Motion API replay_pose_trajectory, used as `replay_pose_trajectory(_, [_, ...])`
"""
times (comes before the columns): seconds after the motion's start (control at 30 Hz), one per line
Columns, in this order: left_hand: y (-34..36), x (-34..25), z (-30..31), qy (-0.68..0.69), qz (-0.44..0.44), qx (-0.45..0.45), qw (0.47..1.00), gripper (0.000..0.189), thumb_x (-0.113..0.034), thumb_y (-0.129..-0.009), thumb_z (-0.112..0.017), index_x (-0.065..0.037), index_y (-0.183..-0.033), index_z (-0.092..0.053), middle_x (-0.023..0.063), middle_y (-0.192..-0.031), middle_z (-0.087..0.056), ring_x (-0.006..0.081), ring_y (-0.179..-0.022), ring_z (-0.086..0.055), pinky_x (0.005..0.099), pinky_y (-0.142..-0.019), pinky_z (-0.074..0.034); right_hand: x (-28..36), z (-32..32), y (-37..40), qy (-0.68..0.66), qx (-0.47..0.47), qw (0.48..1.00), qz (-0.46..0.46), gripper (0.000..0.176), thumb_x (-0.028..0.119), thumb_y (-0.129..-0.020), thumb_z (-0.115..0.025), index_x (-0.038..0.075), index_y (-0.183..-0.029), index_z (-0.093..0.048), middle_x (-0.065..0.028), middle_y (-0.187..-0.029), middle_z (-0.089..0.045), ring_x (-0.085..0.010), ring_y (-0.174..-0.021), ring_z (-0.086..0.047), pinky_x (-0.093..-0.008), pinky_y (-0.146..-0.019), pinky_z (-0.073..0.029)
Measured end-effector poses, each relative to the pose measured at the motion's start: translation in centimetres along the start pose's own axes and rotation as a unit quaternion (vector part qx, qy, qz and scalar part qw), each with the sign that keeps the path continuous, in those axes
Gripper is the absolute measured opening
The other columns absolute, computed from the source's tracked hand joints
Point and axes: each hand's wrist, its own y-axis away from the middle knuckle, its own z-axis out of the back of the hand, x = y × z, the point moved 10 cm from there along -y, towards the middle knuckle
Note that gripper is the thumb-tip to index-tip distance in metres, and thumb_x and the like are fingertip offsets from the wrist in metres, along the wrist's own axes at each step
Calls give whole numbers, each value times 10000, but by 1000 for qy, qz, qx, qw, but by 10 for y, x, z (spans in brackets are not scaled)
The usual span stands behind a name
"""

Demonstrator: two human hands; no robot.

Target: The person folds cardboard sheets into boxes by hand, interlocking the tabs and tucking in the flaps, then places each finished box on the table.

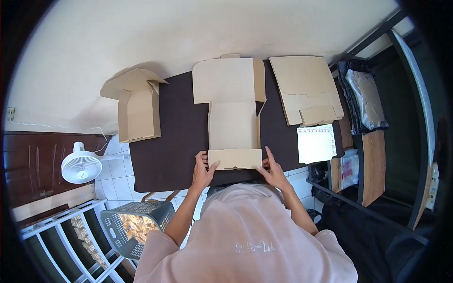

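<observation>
A partly folded cardboard box (232, 125) lies in the middle of the dark table, its lid flap spread out towards the wall. Its near panel stands folded up, with a small notch at the edge. My left hand (203, 170) grips that panel's left corner, thumb on the front and fingers curled round the side. At the right corner, my right hand (272, 170) presses its thumb to the panel, with the index finger stretched along the outside and the other fingers bent. The side walls stand up at an angle.
A folded-up box (139, 111) stands open at the table's left. To the right lie a stack of flat cardboard boxes (302, 85) and white printed sheets (315, 144). A grey basket (111, 226), a white fan (81, 165) and a shelf (373, 167) surround the table.
</observation>
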Motion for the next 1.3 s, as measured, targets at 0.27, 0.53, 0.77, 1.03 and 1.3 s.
replay_pose_trajectory(0.27, [24,-81,-18,-246,-202,-83,944,439,-139,-842,-721,-27,-1235,-560,219,-1193,-551,389,-1168,-491,466,-1013,-388,45,-66,-18,446,23,858,252,447,-8,-727,-658,34,-1171,-643,-294,-1287,-539,-451,-1319,-417,-533,-1150,-275])
replay_pose_trajectory(0.53, [-4,-25,-103,-398,-67,193,894,387,-199,-703,-798,-59,-1049,-696,162,-1057,-685,335,-1064,-616,439,-892,-488,37,-65,-72,219,261,921,189,128,127,-835,-679,25,-907,-707,-147,-797,-713,-265,-787,-704,-408,-710,-546])
replay_pose_trajectory(0.77, [-21,-25,-99,-303,38,270,913,413,-299,-674,-861,-63,-995,-754,160,-1005,-719,349,-959,-676,427,-867,-521,45,98,-178,170,-220,960,-23,542,449,-760,-799,-21,-976,-637,-114,-772,-673,-233,-767,-676,-370,-722,-530])
replay_pose_trajectory(1.03, [-7,-12,-108,-318,30,240,917,365,-304,-725,-823,-77,-1002,-753,182,-1010,-710,363,-1007,-658,435,-897,-514,61,40,-149,172,-158,924,302,236,124,-864,-623,50,-1082,-677,-180,-971,-658,-394,-896,-628,-424,-866,-506])
replay_pose_trajectory(1.3, [-36,-62,-41,58,56,8,997,437,-304,-809,-784,-44,-1142,-676,153,-1105,-689,280,-1057,-655,377,-911,-509,-8,111,-228,-115,-136,983,39,329,228,-894,-721,-4,-1115,-647,-94,-928,-672,-141,-723,-657,-282,-524,-572])
